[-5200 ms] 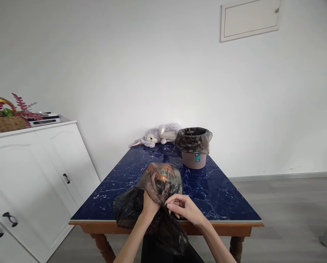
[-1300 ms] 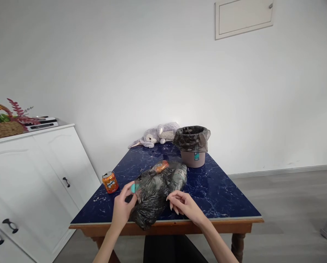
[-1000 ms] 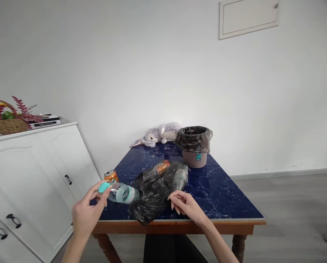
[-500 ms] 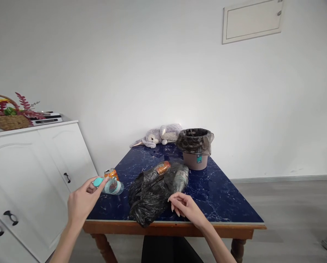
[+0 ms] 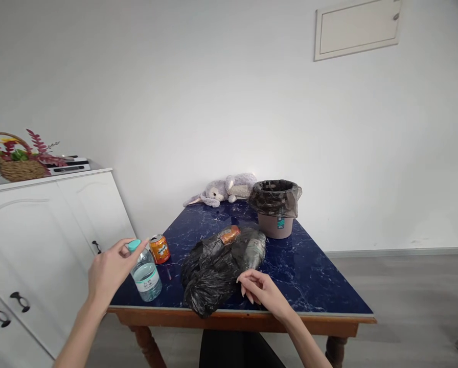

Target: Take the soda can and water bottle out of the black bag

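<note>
In the head view, the left hand point(image 5: 109, 270) grips the round teal cap point(image 5: 134, 245) of a clear plastic bottle point(image 5: 147, 278) between thumb and fingers. The bottle, with its white and teal label, leans a little to the left over the near left part of the rectangular blue marble-patterned table point(image 5: 317, 286); whether its base rests on the surface is hard to tell. Just behind it stands an orange metal drink can point(image 5: 160, 249). The right hand point(image 5: 263, 293) is loosely curled at the near right side of a crumpled black plastic bag point(image 5: 209, 281); I cannot tell whether its fingertips pinch the plastic. Through the bag show an orange-wrapped item point(image 5: 230, 234) and a clear bottle-like shape point(image 5: 255, 249). Farther back, a round pinkish-grey bin point(image 5: 271, 225) wears a translucent black liner point(image 5: 277, 205), and a pale lavender plush toy point(image 5: 217, 191) lies left of it
</note>
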Motion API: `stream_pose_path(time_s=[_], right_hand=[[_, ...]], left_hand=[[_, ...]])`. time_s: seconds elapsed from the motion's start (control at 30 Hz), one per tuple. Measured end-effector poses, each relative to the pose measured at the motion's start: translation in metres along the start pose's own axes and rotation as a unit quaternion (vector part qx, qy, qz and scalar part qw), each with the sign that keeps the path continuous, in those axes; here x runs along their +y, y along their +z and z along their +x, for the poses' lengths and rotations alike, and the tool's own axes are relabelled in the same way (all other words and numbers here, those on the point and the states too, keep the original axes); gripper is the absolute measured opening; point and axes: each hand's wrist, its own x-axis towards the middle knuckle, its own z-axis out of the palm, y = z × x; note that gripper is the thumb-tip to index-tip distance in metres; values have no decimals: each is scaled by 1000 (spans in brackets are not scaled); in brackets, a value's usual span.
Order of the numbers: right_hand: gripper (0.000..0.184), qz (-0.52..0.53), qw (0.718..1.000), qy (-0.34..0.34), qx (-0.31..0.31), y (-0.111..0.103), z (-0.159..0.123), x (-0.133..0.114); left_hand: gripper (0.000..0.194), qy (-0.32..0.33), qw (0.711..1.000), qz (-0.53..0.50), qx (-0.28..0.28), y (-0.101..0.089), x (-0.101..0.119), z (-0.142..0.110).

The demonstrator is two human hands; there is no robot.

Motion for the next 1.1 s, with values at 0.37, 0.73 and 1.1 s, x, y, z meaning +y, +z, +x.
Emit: stream_pose_path(time_s=[0.37,0.73,1.1], right_hand=[[48,-9,1000,7,2,0,1,4],[49,-19,1000,5,-1,0,2,4],[52,-22,1000,9,0,0,2,5]], left_hand=[[83,-34,987,67,-142,40,-36,-5],[74,-39,986,57,-152,75,-64,17],[71,37,973,66,-216,90,-47,-9]])
